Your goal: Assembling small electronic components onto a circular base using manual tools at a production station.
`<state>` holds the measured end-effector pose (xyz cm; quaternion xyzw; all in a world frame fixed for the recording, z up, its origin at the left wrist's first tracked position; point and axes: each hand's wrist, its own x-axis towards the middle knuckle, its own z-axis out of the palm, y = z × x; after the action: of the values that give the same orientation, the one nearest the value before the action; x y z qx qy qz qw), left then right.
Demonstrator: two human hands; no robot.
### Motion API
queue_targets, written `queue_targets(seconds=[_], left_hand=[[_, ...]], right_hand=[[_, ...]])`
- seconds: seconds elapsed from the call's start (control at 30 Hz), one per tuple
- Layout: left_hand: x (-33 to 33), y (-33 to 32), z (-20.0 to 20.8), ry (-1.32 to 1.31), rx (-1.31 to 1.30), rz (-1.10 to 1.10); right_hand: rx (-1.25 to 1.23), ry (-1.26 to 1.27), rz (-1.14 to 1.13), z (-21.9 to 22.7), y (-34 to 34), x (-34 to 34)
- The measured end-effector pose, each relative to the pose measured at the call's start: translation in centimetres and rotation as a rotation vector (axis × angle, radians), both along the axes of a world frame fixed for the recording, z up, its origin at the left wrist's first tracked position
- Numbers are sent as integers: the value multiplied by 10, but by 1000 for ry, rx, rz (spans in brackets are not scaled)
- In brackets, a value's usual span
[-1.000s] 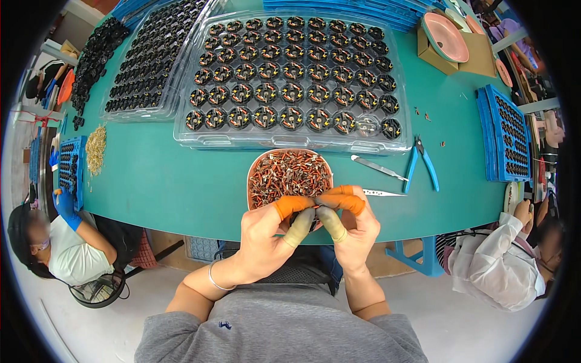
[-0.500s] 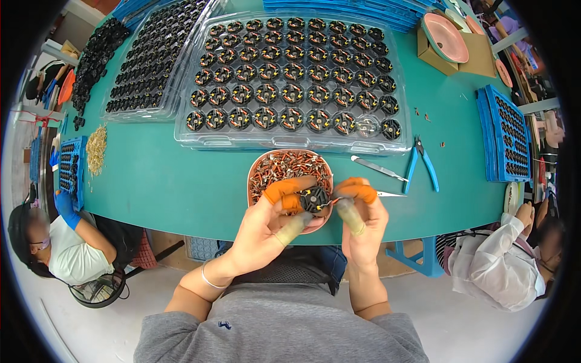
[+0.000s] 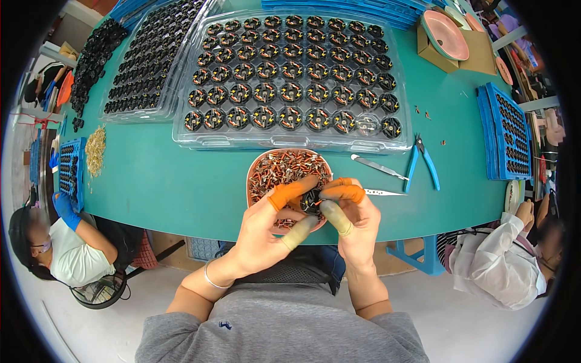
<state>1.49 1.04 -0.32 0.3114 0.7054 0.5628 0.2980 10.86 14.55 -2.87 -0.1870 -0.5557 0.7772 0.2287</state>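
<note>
My left hand [image 3: 260, 227], with orange and yellow finger cots, is closed on a round black part [image 3: 310, 202]. It holds this part over the near side of a pink bowl [image 3: 249, 181] heaped with small orange-red components with metal leads. My right hand [image 3: 354, 224], also in finger cots, pinches a small orange-red component [image 3: 319, 203] against the right side of the black part. Fingers partly cover both pieces. Just beyond the bowl lies a clear plastic tray [image 3: 218, 140] with rows of similar round parts; one pocket near its front right corner looks vacant.
Right of the bowl lie metal tweezers [image 3: 379, 167], a second pointed pair [image 3: 387, 193] and blue-handled cutters [image 3: 414, 164]. Another filled tray [image 3: 136, 115] stands back left, near a black heap [image 3: 100, 57] and brass-coloured pins [image 3: 95, 151]. Blue trays [image 3: 491, 133] are stacked right. People sit at both sides.
My right hand has moved left and closer to my left hand, bringing the orange-red component against the black part. The black part has turned and is now more covered by fingers.
</note>
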Motion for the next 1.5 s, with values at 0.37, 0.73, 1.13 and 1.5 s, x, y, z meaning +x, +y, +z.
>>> queue_targets(seconds=[0.37, 0.73, 1.13, 1.5], left_hand=[[-2, 1, 0, -115, 206, 20], [-1, 0, -1, -394, 334, 39], [-2, 7, 12, -522, 317, 183], [1, 9, 14, -523, 309, 231]], right_hand=[[-13, 47, 35, -1, -5, 0], [27, 68, 47, 1, -5, 0], [234, 6, -70, -1, -9, 4], [938, -22, -214, 8, -4, 1]])
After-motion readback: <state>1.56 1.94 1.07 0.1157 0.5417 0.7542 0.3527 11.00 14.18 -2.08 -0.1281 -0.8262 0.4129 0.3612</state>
